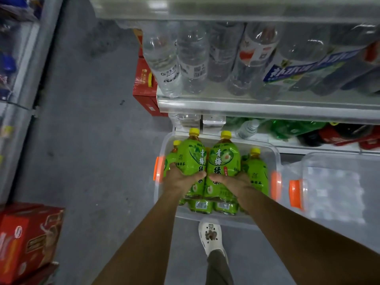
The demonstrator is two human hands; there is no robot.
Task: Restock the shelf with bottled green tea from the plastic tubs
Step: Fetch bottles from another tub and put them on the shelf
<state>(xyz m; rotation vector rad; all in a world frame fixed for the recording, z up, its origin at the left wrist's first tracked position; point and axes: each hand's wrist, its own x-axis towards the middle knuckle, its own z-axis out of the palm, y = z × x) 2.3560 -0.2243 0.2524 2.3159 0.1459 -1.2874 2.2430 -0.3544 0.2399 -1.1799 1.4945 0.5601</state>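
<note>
A clear plastic tub (pixel 275 153) with orange latches sits on the floor below the shelf and holds several green tea bottles with yellow caps. My left hand (pixel 181 178) grips one green tea bottle (pixel 190 155) round its middle. My right hand (pixel 232 179) grips a second green tea bottle (pixel 224 159) beside it. Both bottles stand side by side above the tub, caps pointing toward the shelf. More green tea bottles (pixel 257 169) remain in the tub, some lying flat under my hands.
A second clear tub (pixel 337 161) with an orange latch stands to the right. The shelf edge (pixel 267 109) above carries water bottles (pixel 193 60); the lower shelf holds green and dark bottles (pixel 296 128). Red cartons (pixel 144 79) stand left of the shelf, another red carton (pixel 28 233) at lower left. My shoe (pixel 211 235) is just before the tub.
</note>
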